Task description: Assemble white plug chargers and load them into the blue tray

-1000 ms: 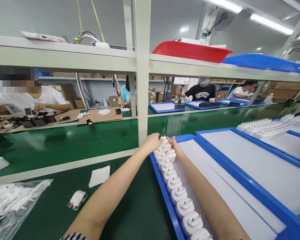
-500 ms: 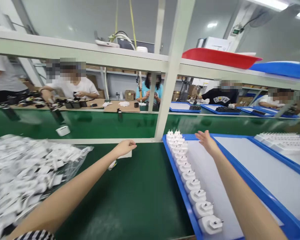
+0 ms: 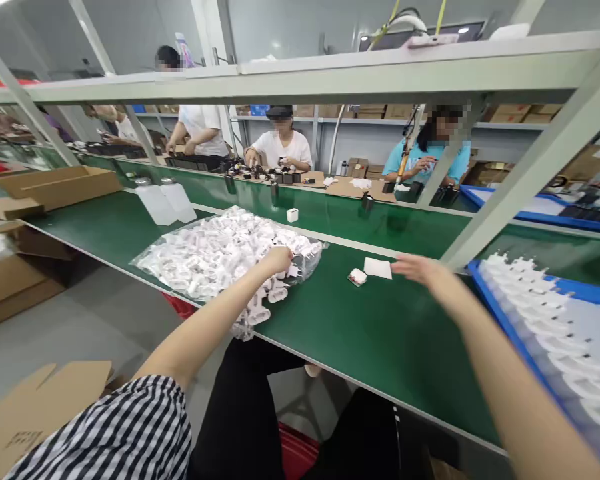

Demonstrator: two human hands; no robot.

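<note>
At the right side of a heap of white plug housings on a clear plastic bag, my left hand has its fingers curled down among the parts. Whatever they pinch is hidden. My right hand, somewhat blurred, hovers over the green bench with fingers stretched out to the left and nothing visible in them. Just left of its fingertips lies a white card-like pad. Beside that is a small white piece with a dark edge. On the right, white pin plugs stand in a row in a blue tray.
A metal shelf post rises behind the bench near my right hand. Two white bottles and an open cardboard box are at the left. A white block rests on the green strip beyond. Co-workers sit across.
The view has swung left. My left hand has moved left onto the heap of housings. My right hand has left the tray area and is now near the white pad.
</note>
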